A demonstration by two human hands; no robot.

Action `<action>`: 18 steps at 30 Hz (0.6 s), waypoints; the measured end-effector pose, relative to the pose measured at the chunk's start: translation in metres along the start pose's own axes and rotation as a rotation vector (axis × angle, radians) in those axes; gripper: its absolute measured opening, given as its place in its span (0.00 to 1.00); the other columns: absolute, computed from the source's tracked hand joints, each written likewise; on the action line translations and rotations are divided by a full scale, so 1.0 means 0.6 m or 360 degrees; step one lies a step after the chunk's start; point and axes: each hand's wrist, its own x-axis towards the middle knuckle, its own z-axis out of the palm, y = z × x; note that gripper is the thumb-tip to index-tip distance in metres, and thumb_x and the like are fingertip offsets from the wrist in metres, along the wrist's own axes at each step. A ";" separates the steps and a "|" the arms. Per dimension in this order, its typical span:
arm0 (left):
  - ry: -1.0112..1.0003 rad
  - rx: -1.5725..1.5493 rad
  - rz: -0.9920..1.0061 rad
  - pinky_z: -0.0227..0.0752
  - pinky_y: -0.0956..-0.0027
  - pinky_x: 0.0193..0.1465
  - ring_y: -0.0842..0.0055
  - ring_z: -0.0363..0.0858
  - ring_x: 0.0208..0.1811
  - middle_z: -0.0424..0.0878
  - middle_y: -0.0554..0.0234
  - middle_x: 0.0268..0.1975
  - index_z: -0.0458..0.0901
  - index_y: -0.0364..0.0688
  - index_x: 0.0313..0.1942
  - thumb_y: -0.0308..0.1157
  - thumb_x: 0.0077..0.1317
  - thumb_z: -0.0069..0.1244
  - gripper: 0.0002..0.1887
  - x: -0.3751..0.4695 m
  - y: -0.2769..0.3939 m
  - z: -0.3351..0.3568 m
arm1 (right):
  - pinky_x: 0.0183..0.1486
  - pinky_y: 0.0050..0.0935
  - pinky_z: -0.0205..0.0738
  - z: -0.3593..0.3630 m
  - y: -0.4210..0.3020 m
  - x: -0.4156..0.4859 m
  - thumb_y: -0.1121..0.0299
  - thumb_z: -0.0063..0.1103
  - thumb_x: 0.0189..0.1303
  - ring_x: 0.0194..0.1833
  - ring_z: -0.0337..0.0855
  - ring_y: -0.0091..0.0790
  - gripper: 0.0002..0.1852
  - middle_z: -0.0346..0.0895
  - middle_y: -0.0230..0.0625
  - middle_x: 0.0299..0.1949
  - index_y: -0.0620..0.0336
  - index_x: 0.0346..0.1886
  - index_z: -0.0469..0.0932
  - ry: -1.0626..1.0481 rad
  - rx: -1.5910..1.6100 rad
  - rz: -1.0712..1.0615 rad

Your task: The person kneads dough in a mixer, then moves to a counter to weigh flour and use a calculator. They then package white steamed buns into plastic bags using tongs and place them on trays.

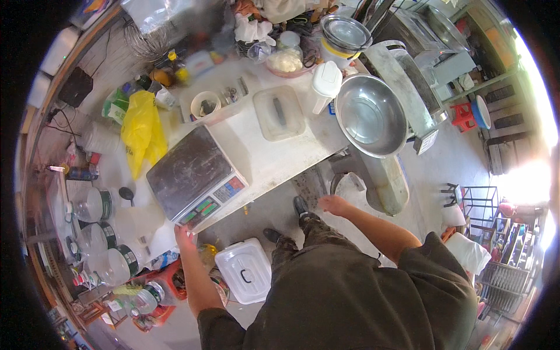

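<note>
A digital weighing scale with a dark flat platform and lit green displays lies at the table's front edge. My left hand touches its near left corner; its fingertips are partly hidden. My right hand hangs beyond the table's front edge above the floor, fingers curled, nothing visible in it. On the worktable behind the scale stands a translucent lidded plastic container. A large stainless steel bowl sits to the right, beside a white lidded pitcher.
A yellow plastic bag lies left of the scale, near a black ladle. Several large clear bottles crowd the left end. A lidded white bin stands on the floor near my feet. Long metal equipment stands at right.
</note>
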 end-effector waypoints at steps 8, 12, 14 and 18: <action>0.0000 -0.0161 -0.0121 0.51 0.49 0.72 0.69 0.63 0.71 0.69 0.67 0.67 0.70 0.55 0.67 0.43 0.57 0.59 0.35 0.056 -0.049 -0.017 | 0.66 0.38 0.74 0.015 -0.337 0.327 0.61 0.59 0.71 0.63 0.82 0.45 0.29 0.79 0.53 0.64 0.62 0.72 0.69 0.0116 0.0745 -0.0075; -0.0123 0.0195 0.0351 0.46 0.47 0.75 0.69 0.60 0.74 0.67 0.68 0.71 0.65 0.55 0.72 0.43 0.57 0.58 0.41 0.088 -0.066 -0.119 | 0.63 0.41 0.76 0.122 -0.398 0.452 0.57 0.63 0.68 0.61 0.83 0.45 0.28 0.83 0.52 0.60 0.59 0.68 0.73 0.0179 0.0823 -0.0188; -0.0101 -0.0220 0.0086 0.45 0.47 0.76 0.70 0.59 0.75 0.67 0.69 0.72 0.64 0.57 0.73 0.43 0.56 0.58 0.42 0.086 -0.047 -0.022 | 0.61 0.41 0.77 0.131 -0.349 0.479 0.55 0.65 0.66 0.59 0.85 0.43 0.27 0.85 0.49 0.56 0.57 0.65 0.75 0.0231 0.0966 -0.0303; 0.0072 -0.0275 -0.0107 0.52 0.49 0.72 0.70 0.65 0.70 0.69 0.69 0.68 0.67 0.59 0.69 0.40 0.57 0.59 0.37 0.034 -0.091 -0.058 | 0.59 0.41 0.78 0.143 -0.381 0.391 0.55 0.67 0.65 0.55 0.88 0.41 0.22 0.88 0.42 0.52 0.54 0.58 0.78 0.0049 0.0612 -0.0064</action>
